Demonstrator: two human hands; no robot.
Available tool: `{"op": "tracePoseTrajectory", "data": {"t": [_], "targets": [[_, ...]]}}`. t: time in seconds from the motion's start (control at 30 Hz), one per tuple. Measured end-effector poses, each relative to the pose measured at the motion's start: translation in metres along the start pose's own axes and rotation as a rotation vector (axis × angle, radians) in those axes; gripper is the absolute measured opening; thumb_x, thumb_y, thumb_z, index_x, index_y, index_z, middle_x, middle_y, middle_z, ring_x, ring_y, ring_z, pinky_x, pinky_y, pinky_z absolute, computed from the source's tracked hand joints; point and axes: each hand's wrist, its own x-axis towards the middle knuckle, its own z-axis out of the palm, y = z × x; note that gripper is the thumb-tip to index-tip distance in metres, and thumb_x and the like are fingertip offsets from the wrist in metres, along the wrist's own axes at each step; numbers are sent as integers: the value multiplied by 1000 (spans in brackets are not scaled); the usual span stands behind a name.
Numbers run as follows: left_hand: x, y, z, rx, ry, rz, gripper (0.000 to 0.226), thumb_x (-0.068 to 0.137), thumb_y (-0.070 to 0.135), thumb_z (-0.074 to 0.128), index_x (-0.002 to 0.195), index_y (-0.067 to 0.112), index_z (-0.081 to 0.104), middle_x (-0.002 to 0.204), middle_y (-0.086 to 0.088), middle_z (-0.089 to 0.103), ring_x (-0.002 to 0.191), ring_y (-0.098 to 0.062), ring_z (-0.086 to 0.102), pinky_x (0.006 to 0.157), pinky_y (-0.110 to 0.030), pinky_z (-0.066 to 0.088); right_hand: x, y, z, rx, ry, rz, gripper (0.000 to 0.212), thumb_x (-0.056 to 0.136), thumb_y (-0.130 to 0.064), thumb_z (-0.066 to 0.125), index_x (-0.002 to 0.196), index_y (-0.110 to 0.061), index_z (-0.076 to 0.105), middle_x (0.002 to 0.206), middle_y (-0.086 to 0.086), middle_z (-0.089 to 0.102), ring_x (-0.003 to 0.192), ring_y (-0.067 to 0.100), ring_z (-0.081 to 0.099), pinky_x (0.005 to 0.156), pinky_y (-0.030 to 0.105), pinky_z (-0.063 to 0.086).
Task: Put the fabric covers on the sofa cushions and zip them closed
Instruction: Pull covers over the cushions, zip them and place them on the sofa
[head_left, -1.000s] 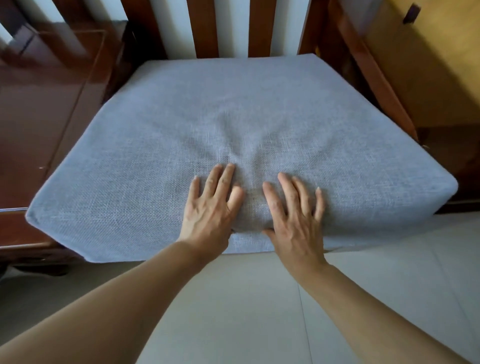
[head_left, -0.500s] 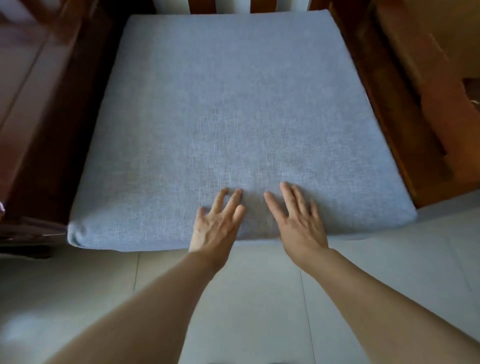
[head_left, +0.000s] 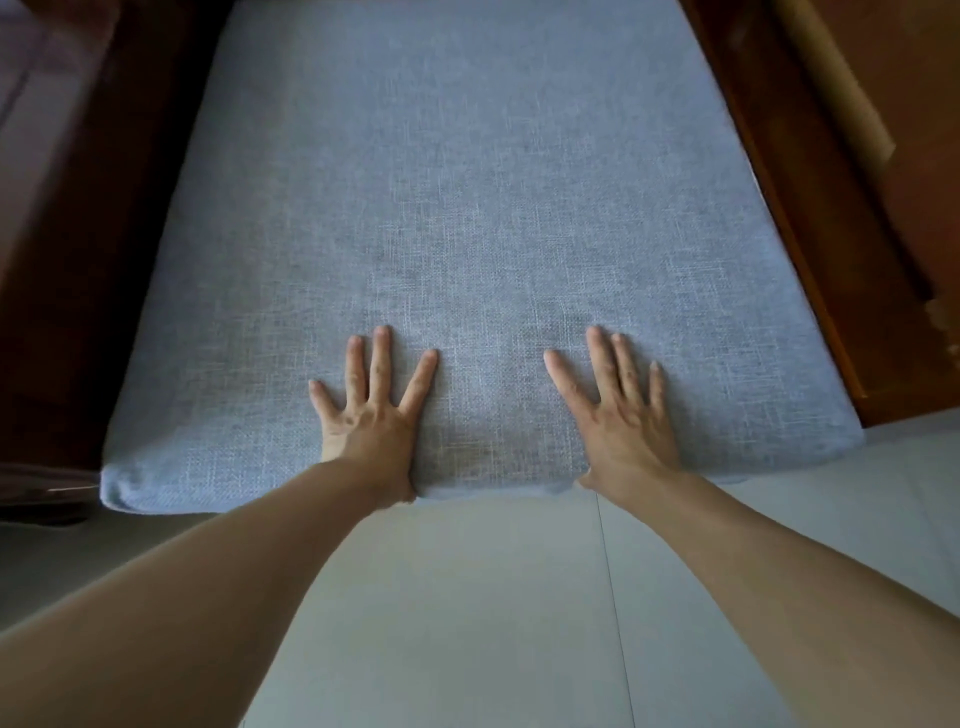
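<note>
Both hands have slid apart since a moment ago; left hand & right hand lie flat, fingers spread, gripping nothing, pressing the covered cushion near its front edge. Cushion sits in the dark wood sofa frame; pale tiled floor runs below its front edge.
</note>
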Motion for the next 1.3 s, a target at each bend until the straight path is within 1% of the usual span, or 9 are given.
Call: {"op": "tracePoseTrajectory", "data": {"t": [0.17, 0.27, 0.4, 0.53, 0.7, 0.87, 1.0, 1.13, 1.3], "targets": [[6, -6, -16, -124, -15, 176, 139, 54, 73, 70, 141, 32, -30, 147, -8, -38, 138, -31, -30, 111, -62, 3, 2, -10, -23, 217, -133, -1, 126, 74, -28, 74, 141, -27, -32, 143, 14, -45, 134, 35, -36, 114, 52, -10], [27, 10, -25, -304, 142, 292, 82, 83, 71, 32, 148, 38, -6, 156, 6, -18, 143, -17, -15, 112, -57, 6, 25, -18, -39, 579, -17, 18, 86, 87, -26, 57, 150, -32, -1, 155, -2, -25, 143, 20, -20, 117, 46, -6], [42, 30, -11, -240, 204, 247, 68, 84, 72, 14, 144, 49, -8, 155, 12, -19, 143, -17, -18, 112, -55, -3, 38, -10, -10, 363, 170, 63, 67, 94, -56, 28, 149, -37, -6, 156, -10, -21, 143, 17, -20, 113, 45, -12], [18, -27, 10, -339, 306, -65, 77, 77, 82, 13, 145, 48, -3, 156, 14, -13, 144, -12, -12, 112, -55, 0, -1, 45, 20, 325, 259, 548, 82, 86, -71, 13, 151, -25, -8, 158, 4, -15, 145, 24, -12, 115, 48, -5], [-49, -112, 41, -427, 202, -417, 82, 75, 81, 18, 146, 45, -2, 157, 10, -13, 144, -16, -10, 110, -62, 7, -23, 42, 12, 472, 113, 859, 80, 93, -58, 29, 151, -13, -2, 156, 18, -13, 143, 35, -10, 115, 48, -1], [-91, -127, 51, -427, 64, -389, 95, 81, 67, 44, 145, 37, -19, 152, 0, -30, 140, -23, -25, 106, -53, 32, -10, -81, -5, 349, 90, 278, 70, 96, -50, 30, 149, -31, -12, 155, 9, -24, 141, 35, -20, 114, 52, -6], [-106, -120, 41, -246, -38, -384, 100, 85, 48, 56, 145, 28, -21, 151, -12, -29, 142, -31, -19, 111, -50, 18, -28, -171, -8, 281, 28, -130, 84, 93, -38, 48, 147, -35, -15, 149, 4, -37, 137, 33, -33, 112, 52, -14], [-103, -109, 26, -157, 59, -217, 90, 85, 29, 57, 148, 28, -7, 155, -8, -16, 143, -26, -6, 112, -51, 9, -30, -162, -2, 130, 161, 28, 98, 81, -4, 61, 150, -30, -3, 156, 15, -17, 144, 35, -9, 114, 54, 3], [-65, -86, 23, -105, 144, 63, 96, 85, 4, 53, 145, 41, -14, 153, -4, -25, 143, -24, -16, 114, -50, 11, -11, -119, 2, 57, 258, 75, 85, 83, 9, 38, 149, -33, 7, 155, 25, -1, 143, 42, 3, 113, 53, 18]]}}
